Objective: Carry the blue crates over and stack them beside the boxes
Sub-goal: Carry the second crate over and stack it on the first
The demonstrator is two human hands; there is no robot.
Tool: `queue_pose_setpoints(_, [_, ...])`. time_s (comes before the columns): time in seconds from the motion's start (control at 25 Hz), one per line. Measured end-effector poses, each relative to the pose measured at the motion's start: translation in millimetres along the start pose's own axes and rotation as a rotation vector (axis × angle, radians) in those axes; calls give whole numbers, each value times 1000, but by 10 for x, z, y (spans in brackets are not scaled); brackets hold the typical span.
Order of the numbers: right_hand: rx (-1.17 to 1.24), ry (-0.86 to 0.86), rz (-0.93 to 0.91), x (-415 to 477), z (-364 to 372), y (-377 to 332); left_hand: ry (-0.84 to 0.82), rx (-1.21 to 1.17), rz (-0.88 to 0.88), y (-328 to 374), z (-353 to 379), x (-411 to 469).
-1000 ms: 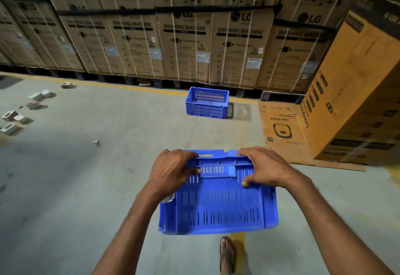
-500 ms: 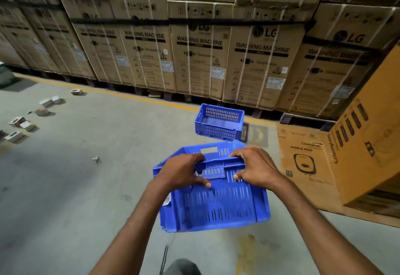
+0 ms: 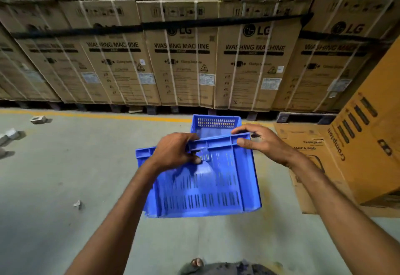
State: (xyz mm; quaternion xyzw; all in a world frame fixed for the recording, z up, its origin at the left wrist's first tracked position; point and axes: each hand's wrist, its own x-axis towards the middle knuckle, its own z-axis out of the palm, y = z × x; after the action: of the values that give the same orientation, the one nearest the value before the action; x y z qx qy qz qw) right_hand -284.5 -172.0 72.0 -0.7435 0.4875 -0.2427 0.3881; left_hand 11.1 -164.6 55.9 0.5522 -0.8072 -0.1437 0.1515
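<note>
Crates (image 3: 203, 190) (image 3: 216, 122), blue, two; hands (image 3: 175, 151) (image 3: 264, 144), two.

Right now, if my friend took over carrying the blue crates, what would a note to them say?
The left hand grips the carried crate by its rim handle; the right hand grips the same rim near the corner.
That crate is off the floor and tilted.
A second blue crate sits on the floor just ahead, in front of the washing machine boxes.
Done: one crate placed there.
Left: stack this one on it. No other crates are in view.
</note>
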Motion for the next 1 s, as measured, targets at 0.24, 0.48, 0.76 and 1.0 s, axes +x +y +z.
queue_pose_setpoints(0.24, [247,-240,77,1079,-172,3,-138,-371,111,-923,-600,1004])
queue_pose_setpoints(0.48, [54,-141,99,2276,56,512,-283,-342,22,-1772,-578,2098])
queue_pose_setpoints(0.76, [3,-17,17,3600,-3,740,-511,-171,28,-1876,-751,3255])
queue_pose_setpoints(1.0, [-222,134,-77,4372,-13,967,-516,124,196,-2079,-504,4005])
